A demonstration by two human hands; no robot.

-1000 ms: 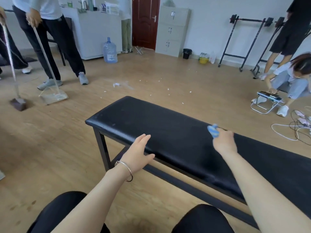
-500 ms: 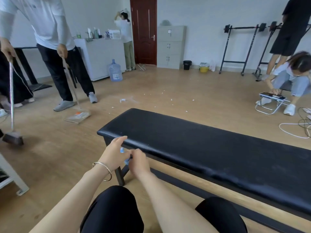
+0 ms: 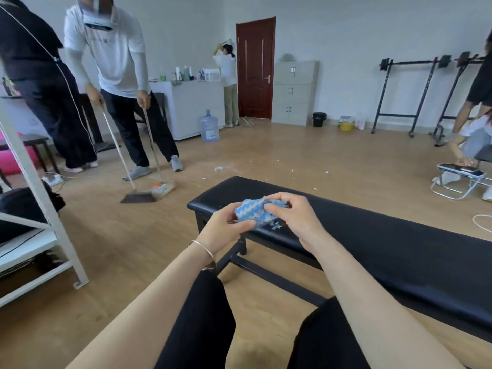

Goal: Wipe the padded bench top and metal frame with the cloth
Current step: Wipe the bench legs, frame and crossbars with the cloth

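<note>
A long bench with a black padded top (image 3: 372, 235) and a dark metal frame (image 3: 266, 272) runs from the centre to the lower right. A small blue and white cloth (image 3: 253, 213) is held above the bench's left end. My left hand (image 3: 226, 230), with a bracelet on the wrist, pinches the cloth's lower left edge. My right hand (image 3: 292, 217) pinches its right side. Both hands hover over the near edge of the pad.
A person (image 3: 119, 83) sweeps with a broom and dustpan (image 3: 162, 189) at the left. A white metal rack (image 3: 40, 222) stands at the far left. Another person crouches by a folding stool (image 3: 458, 179) at the right. Paper scraps litter the wooden floor.
My hands rose from the bench's left leg area to above the pad. The cloth, bunched in my right hand a second ago, is now spread between both hands. The view tilted up.
</note>
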